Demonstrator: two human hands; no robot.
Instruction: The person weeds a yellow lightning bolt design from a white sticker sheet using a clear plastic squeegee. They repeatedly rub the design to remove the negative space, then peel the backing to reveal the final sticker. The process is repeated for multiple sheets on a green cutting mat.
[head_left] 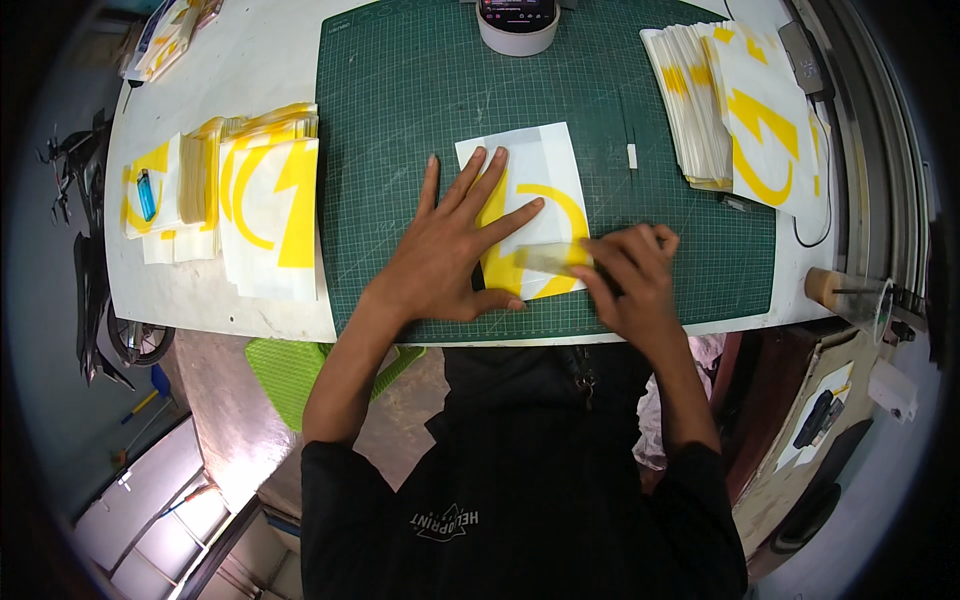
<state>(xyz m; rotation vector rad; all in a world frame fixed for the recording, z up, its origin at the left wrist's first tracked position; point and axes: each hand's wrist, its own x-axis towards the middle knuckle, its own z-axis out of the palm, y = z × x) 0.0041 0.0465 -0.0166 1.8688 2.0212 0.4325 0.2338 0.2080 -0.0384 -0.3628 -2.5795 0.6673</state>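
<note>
My left hand [440, 245] lies flat with its fingers spread, across the left part of a white sheet with yellow shapes [545, 155]. That sheet rests on a green cutting mat [390, 120] with a grid. At the sheet's right edge, my right hand [635, 275] pinches the end of a flat, pale strip [545, 259]. The strip reaches left over the yellow print and is smeared by motion, so its exact kind is unclear. Beyond the right hand, a thin dark tool with a white piece [631, 156] lies on the mat.
Stacks of yellow-and-white printed sheets stand at left [270, 220] and right [760, 120]. A blue lighter [146, 195] tops the far-left pile. A round device with a screen [517, 30] sits at the back. By the table's right edge is a clear cup [850, 295].
</note>
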